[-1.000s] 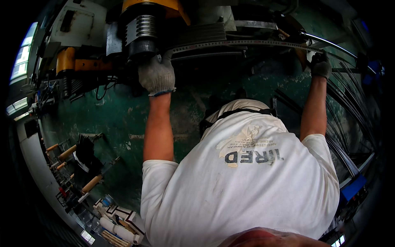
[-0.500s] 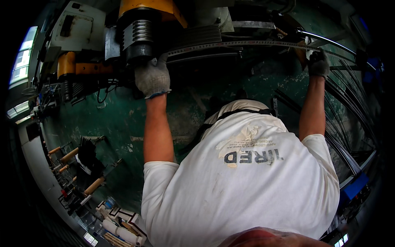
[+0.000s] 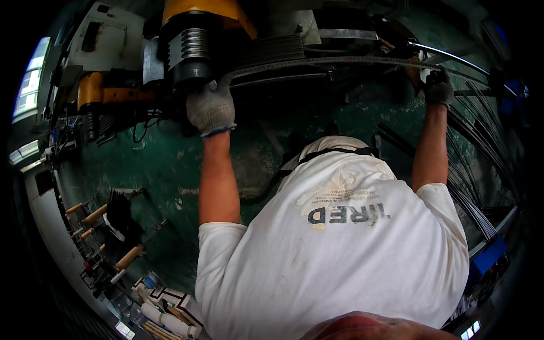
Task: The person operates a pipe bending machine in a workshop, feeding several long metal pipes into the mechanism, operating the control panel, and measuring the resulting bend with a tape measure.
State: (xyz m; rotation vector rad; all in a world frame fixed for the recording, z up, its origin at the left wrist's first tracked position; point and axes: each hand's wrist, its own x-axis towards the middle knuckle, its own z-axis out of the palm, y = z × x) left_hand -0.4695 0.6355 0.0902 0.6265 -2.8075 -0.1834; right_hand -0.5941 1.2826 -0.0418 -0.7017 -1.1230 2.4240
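My right hand (image 3: 440,92) grips the tape measure (image 3: 351,59); whether my left hand (image 3: 211,110) pinches it, I can't tell. A slip could make it recoil.

A: Where is your left hand (image 3: 211,109) sitting?
B: Before you, left of centre, just on your side of the coiled spring (image 3: 195,42). Your right hand (image 3: 439,90) is sitting well apart from it, out to the right.
A: And between your hands?
B: The measuring strip (image 3: 340,59) is spanning from one to the other. A slim bar (image 3: 283,79) is lying near its left stretch, on your side.
A: What is lying to your right?
B: Long rods (image 3: 486,139), fanning alongside your right arm.
A: And your left?
B: Cylinders (image 3: 95,214) are lying off beyond your left arm, with windows (image 3: 31,76) standing farther out.
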